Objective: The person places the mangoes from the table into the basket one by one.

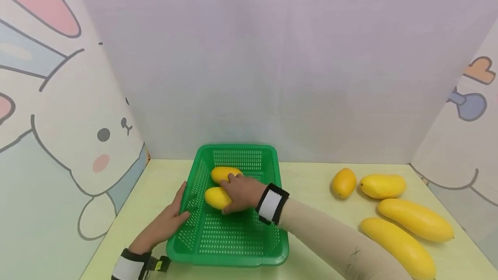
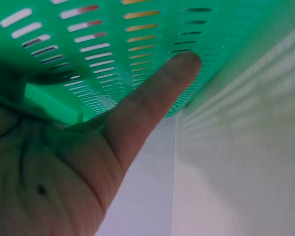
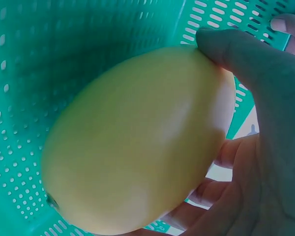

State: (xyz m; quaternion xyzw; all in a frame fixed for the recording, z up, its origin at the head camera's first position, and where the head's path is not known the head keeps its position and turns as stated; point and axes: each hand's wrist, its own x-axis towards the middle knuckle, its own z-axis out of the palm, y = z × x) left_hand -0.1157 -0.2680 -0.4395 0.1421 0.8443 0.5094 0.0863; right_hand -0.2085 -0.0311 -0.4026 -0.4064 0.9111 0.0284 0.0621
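The right hand (image 1: 244, 191) is inside the green basket (image 1: 229, 260), with its thumb and fingers bent around a yellow fruit (image 1: 215, 198). The fruit sticks out from the hand toward the basket's left wall. Another fruit (image 1: 225, 173) lies just past it, nearer the basket's far wall. The left hand (image 1: 167, 224) pinches the basket's left rim. Four more fruits (image 1: 383, 186) are right of the basket.
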